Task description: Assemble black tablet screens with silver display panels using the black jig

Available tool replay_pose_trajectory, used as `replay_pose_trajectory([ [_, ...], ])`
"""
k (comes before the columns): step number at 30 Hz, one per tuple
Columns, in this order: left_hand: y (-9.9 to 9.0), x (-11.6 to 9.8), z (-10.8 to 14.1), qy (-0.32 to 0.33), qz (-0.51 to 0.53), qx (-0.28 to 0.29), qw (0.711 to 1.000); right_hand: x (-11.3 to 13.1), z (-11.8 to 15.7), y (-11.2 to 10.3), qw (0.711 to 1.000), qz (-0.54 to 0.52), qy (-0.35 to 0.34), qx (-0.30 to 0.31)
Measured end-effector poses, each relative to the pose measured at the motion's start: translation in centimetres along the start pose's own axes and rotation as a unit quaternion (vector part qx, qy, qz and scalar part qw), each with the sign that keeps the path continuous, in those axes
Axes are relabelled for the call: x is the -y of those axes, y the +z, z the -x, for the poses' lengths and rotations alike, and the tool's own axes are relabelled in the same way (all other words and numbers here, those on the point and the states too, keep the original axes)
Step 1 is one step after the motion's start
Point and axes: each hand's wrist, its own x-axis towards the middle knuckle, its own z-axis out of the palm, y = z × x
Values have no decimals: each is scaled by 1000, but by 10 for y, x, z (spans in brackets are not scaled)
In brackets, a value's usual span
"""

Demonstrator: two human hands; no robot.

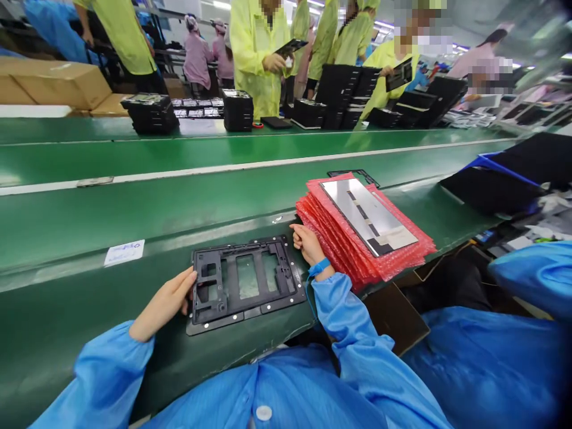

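A black plastic frame (261,273) with several rectangular openings lies on the green work surface before me, set on a thin dark plate with white dots along its edge. My left hand (164,301) grips the frame's left side, thumb on top and fingers partly hidden beneath the edge. Just beyond the frame's right corner, my right hand (308,244) is raised with curled, pinched fingers; whatever may be between them is too small to make out. A blue wrist strap (319,267) circles that wrist. Right beside it, a silver display panel (388,223) rests on stacked red bubble-wrap sleeves (322,238).
Behind the stack lies another thin black frame (367,176). A handwritten label (124,252) sits at left. A green conveyor (201,190) runs across, with black stacked trays (238,110) along its far side. People in yellow stand there; a blue sleeve (536,274) is close at right.
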Motion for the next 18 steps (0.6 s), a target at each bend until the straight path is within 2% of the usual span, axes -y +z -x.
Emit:
replay_pose_trajectory([
  [1,1,3,-2,27,-117,-38,992,0,0,0,1000,2,2,0],
  [3,5,7,-4,66,-288,-104,950,1,1,0,1000,5,4,1],
  [5,8,10,-2,104,-360,-135,917,3,3,1,1000,8,7,4],
  [9,18,7,3,223,-406,-130,877,5,6,2,1000,11,12,10],
  [13,28,3,3,253,-451,-117,848,4,6,2,1000,14,19,11],
  [15,28,3,1,258,-436,-122,853,4,6,1,1000,18,22,12],
  [18,21,9,-6,254,-349,-172,886,3,6,0,999,29,22,14],
])
